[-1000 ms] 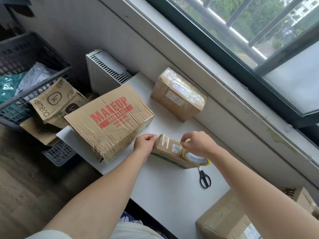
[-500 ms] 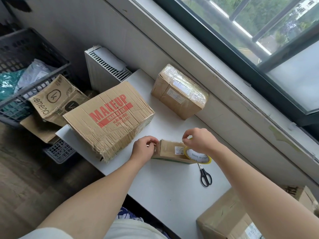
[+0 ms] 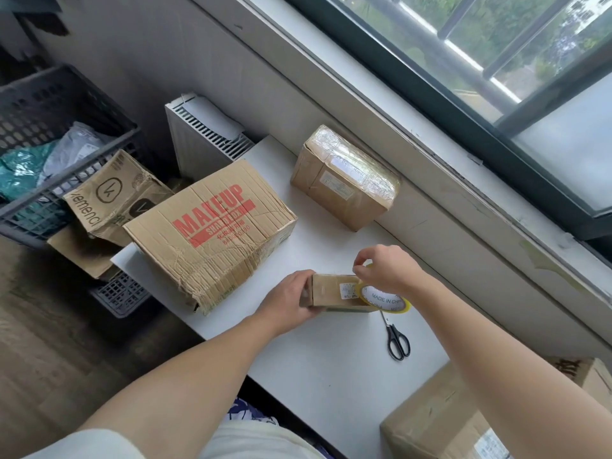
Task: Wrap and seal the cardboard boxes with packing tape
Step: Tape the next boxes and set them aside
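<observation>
at the centre of the frame, on the white table [image 3: 298, 366], my left hand [image 3: 288, 301] grips the left end of the small box [image 3: 331, 289]. my right hand [image 3: 384, 270] curls over the tape roll [image 3: 385, 299] at its right end, thumb and forefinger pinching. the wrapped box [image 3: 344, 180] at upper centre looks finished; this one seems barely begun. the table edge runs under my left forearm and the scissors [image 3: 397, 339] lie just right, so turning room is toward lower centre.

Partly off-frame corner box [image 3: 430, 424]; tape roll [image 3: 387, 301] half behind right hand [image 3: 387, 270]
</observation>
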{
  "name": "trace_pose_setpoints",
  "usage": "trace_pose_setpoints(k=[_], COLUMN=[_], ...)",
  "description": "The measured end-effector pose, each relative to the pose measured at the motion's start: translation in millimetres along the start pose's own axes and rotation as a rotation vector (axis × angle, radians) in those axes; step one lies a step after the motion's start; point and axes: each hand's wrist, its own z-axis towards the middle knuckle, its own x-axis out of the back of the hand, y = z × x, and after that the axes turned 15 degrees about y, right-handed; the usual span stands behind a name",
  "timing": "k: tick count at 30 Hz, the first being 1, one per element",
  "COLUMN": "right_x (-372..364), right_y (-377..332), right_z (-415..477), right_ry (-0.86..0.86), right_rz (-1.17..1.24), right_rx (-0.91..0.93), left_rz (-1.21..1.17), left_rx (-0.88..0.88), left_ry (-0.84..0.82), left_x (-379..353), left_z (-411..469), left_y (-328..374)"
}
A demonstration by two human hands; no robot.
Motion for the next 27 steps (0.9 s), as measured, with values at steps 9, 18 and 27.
trace_pose_setpoints(k=[9,18,27], right_x=[78.5,126.9,138.7], right_y=[74.1,113.4,104.4], right_z=[-20.0,-50.1,-51.9], right_ry=[0.048,0.116,0.219], right_rz=[0.204,0.314,0.333], right_rx=[-0.08,-0.036,-0.017], left_rz=[0.446,1.001,1.05], left_rx=[-0.448,-0.764,-0.674], left_ry=[-0.195,-0.272,-0.233], left_x=[45.7,28.9,-7.7], left_z=[83.9,100.9,91.9], left_y=[86.6,147.4,153.1])
